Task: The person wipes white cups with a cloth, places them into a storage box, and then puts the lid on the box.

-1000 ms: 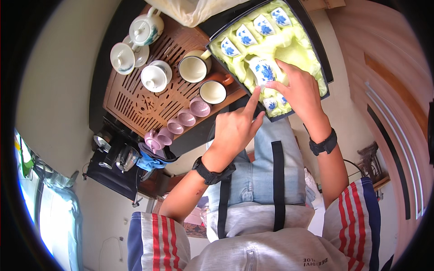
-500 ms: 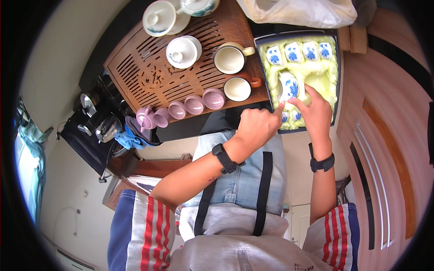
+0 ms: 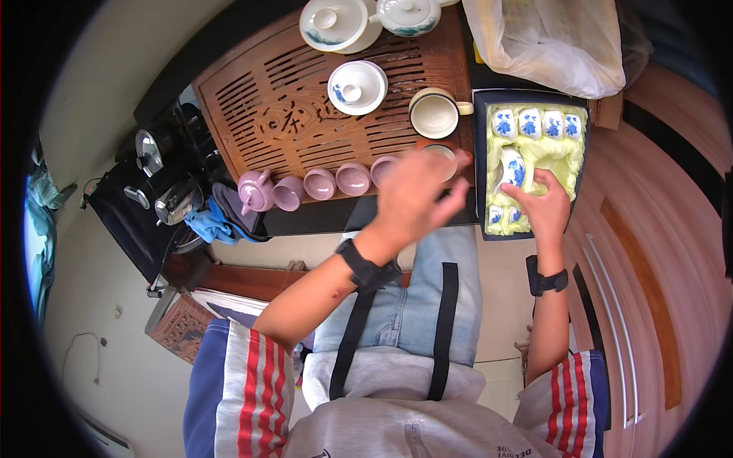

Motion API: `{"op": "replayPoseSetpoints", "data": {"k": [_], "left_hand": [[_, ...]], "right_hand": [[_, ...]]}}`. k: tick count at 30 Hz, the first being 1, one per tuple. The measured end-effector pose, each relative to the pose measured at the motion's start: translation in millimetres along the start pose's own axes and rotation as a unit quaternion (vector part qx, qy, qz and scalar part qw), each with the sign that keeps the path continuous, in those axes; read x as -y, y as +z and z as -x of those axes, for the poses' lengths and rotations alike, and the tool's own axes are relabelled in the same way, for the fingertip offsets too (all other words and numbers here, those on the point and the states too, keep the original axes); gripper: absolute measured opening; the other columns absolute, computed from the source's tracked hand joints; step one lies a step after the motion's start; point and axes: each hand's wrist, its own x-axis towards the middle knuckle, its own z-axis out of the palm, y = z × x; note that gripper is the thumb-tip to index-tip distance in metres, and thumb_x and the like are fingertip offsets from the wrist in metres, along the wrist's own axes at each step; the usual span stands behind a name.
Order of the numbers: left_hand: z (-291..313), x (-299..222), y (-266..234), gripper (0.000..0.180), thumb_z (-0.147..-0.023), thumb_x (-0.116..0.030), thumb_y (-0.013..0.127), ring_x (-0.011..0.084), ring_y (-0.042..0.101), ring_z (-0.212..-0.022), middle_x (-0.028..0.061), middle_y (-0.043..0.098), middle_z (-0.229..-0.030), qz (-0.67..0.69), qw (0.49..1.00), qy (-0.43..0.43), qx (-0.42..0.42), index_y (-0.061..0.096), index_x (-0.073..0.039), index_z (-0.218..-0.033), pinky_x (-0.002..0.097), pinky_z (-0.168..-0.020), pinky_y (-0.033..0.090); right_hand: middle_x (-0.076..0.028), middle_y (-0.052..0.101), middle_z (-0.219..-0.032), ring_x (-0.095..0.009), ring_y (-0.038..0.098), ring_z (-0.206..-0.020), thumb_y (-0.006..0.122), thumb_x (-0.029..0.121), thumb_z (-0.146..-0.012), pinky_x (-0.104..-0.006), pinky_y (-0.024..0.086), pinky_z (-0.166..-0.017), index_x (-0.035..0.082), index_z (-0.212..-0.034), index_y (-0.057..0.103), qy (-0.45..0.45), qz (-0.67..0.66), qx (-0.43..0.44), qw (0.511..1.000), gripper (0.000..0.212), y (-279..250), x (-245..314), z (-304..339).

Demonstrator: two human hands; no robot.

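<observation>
My right hand (image 3: 546, 206) is in a dark-blue gift box (image 3: 481, 160) lined with pale yellow satin. Its thumb and fingers close on the edge of a white porcelain vessel (image 3: 513, 168) with blue flowers, which sits in the lining's middle hollow; its exact kind is partly hidden. Small matching cups (image 3: 530, 122) are set in a row at the box's far end, others at the near end. My left hand (image 3: 412, 195) is smeared by motion over the tray's near edge, in front of an orange-handled mug (image 3: 443, 156). Whether it holds anything does not show.
On the slatted wooden tea tray (image 3: 252, 141) stand a cream mug (image 3: 435, 114), a lidded white bowl (image 3: 357, 88), a row of pink cups (image 3: 319, 183) and a pink teapot (image 3: 256, 189). Larger lidded pots (image 3: 332, 23) stand at the back. A white plastic bag (image 3: 546, 46) lies behind the box.
My left hand has drawn away from the porcelain vessel, leftward to above the mugs. My right hand stays at the vessel. The whole view has shifted a little.
</observation>
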Motion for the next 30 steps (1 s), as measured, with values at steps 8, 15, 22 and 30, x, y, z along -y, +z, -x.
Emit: {"op": "replayPoseSetpoints", "data": {"k": [8,15,22,30], "left_hand": [[-39.9,101.3,-76.7,0.072,-0.073,-0.017,0.086,0.0364,0.049,-0.123,0.0169,0.055,-0.132,-0.219,0.973,-0.070,-0.034,0.056,-0.007,-0.138,0.0465,-0.104,0.040],[-51.0,125.2,-74.2,0.096,-0.061,-0.011,0.089,0.0365,0.057,-0.117,0.0159,0.054,-0.135,-0.144,0.979,-0.047,0.139,0.048,-0.011,-0.147,0.0443,-0.093,0.053],[-55.7,132.7,-62.3,0.092,-0.059,-0.007,0.088,0.0370,0.058,-0.118,0.0141,0.058,-0.130,-0.157,0.972,-0.064,0.162,0.051,-0.013,-0.143,0.0449,-0.094,0.053],[-51.8,150.9,-70.7,0.080,-0.058,-0.007,0.086,0.0382,0.061,-0.109,0.0163,0.061,-0.120,-0.065,0.990,-0.043,0.119,0.055,-0.006,-0.132,0.0438,-0.091,0.052]], "right_hand": [[-0.011,0.046,-0.112,-0.027,0.055,-0.089,0.089,0.033,-0.077,-0.0422,0.047,-0.079,0.004,-0.113,0.055,-0.033,-0.021,-0.254,0.966,0.056,38.0,55.0,25.7],[-0.011,0.050,-0.108,-0.021,0.053,-0.077,0.074,0.006,-0.084,-0.0330,0.049,-0.070,0.007,-0.102,0.061,-0.241,-0.190,-0.212,0.928,0.022,85.5,134.8,48.2],[-0.012,0.057,-0.106,-0.031,0.064,-0.087,0.072,0.005,-0.081,-0.0412,0.053,-0.074,0.007,-0.102,0.063,-0.266,-0.209,-0.103,0.935,0.023,128.1,171.5,66.4],[-0.011,0.058,-0.104,-0.032,0.064,-0.088,0.069,0.008,-0.085,-0.0419,0.053,-0.074,0.007,-0.104,0.061,-0.254,-0.199,-0.061,0.945,0.020,136.5,177.4,58.0]]}}
